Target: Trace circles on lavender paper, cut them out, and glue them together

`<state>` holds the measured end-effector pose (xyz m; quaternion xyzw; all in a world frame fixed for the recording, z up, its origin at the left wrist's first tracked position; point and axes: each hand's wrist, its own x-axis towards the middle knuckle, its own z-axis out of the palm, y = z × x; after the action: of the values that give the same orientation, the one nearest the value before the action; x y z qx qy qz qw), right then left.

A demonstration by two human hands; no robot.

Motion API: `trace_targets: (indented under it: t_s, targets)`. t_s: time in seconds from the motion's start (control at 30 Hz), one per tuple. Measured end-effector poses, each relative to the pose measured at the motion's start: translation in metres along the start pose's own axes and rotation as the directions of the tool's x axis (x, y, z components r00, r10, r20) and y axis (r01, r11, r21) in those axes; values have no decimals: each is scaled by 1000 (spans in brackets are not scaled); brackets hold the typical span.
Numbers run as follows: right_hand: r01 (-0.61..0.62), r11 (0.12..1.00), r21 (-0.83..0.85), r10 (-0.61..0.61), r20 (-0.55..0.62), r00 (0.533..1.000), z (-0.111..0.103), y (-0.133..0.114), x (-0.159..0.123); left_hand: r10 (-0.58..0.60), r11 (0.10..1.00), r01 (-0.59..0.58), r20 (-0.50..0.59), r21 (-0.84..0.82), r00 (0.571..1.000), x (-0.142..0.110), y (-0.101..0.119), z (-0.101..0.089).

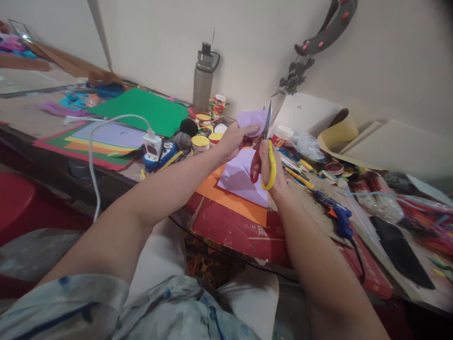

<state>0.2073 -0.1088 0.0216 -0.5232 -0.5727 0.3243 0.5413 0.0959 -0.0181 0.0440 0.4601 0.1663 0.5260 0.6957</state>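
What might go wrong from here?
Cut: the left hand pinches the purple paper close to the blades of the scissors in the right hand; a slip might nick it.

Bump: the glue gun lies beside the right forearm, so a sideways move could knock it. Whether it is hot can't be seen.

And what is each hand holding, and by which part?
The left hand pinches purple paper near its lower edge; the right hand holds scissors by the handles.

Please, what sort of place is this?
It looks like a craft workspace: scissors held at purple paper, a large green sheet, and a blue glue gun lying on the right.
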Motion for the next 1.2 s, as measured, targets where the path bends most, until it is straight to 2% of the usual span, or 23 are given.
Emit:
trace_targets:
  t_s: [0.27,0.57,0.8,0.93,1.2]
  targets:
    - [-67,997,35,70,-78,995,0,3,0,-23,1000,23,-32,1,999,-1,3,1]
    - [1,1000,29,1,-71,997,1,-2,-1,-35,999,36,-91,6,995,-3,10,5]
    - [20,1000,1,-20,-73,997,0,-2,-1,8,1000,-8,-37,7,999,0,6,0]
    - [33,999,1,-32,-75,997,-1,-2,0,-8,1000,8,-7,17,1000,0,6,0]
    - [21,999,-24,-23,-75,997,-2,-5,-1,-20,1000,21,-11,9,1000,1,8,-1]
